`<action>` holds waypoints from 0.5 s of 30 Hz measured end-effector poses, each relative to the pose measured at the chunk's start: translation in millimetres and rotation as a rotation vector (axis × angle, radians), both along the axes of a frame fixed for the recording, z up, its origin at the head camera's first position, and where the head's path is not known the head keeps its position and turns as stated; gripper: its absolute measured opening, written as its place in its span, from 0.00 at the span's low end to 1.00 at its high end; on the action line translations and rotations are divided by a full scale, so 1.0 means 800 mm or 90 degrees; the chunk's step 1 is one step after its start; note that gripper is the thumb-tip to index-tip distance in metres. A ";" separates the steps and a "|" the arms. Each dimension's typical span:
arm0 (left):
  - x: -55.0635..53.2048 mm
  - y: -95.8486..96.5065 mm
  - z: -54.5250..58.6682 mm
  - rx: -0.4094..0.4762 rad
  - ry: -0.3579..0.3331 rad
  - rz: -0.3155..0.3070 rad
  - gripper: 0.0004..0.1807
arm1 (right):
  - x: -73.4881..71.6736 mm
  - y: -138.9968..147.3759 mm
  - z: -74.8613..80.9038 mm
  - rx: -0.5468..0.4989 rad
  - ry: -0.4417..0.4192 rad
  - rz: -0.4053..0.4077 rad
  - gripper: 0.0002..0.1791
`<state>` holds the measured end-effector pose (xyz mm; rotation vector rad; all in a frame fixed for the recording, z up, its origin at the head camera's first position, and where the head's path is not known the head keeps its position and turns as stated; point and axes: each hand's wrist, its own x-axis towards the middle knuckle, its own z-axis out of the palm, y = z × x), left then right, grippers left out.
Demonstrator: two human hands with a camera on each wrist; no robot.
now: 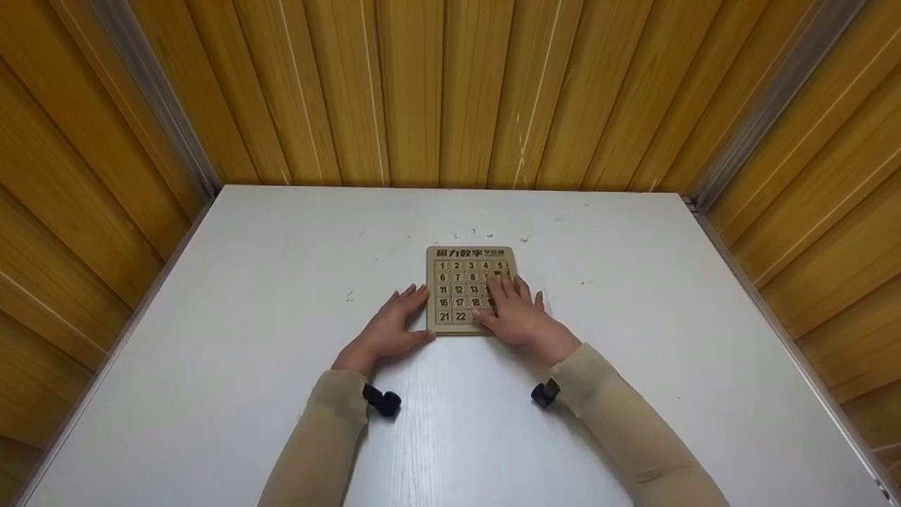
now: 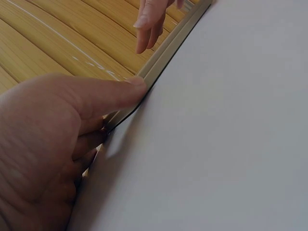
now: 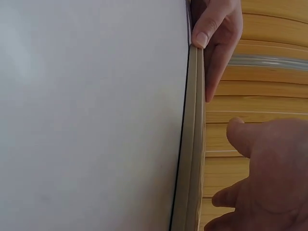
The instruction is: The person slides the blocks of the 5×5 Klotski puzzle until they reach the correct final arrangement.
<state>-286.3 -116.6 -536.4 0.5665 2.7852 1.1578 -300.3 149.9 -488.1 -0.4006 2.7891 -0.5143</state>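
Observation:
A wooden sliding number puzzle (image 1: 457, 289) lies flat on the white table (image 1: 281, 246), its numbered tiles in rows and its printed title at the far edge. My left hand (image 1: 394, 324) holds its near left corner, the thumb on the near edge and the fingers along the left side. Over the right part of the tiles is my right hand (image 1: 524, 317), fingers extended across the face and thumb apart over the bottom row. It covers several tiles; a dark gap shows by its fingertips. The right wrist view shows the puzzle's layered edge (image 3: 190, 144) beside the right hand (image 3: 272, 168).
Yellow wood-patterned panels (image 1: 408, 91) rise behind the table and on both sides, with grey metal posts (image 1: 151, 91) at the corners. Each sleeve carries a small black device (image 1: 383, 403) at the wrist. Small dark marks dot the tabletop beyond the puzzle.

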 end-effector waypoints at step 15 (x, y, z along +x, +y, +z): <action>-0.001 0.001 -0.002 -0.001 -0.009 0.004 0.47 | 0.041 0.014 -0.001 0.002 -0.005 0.011 0.47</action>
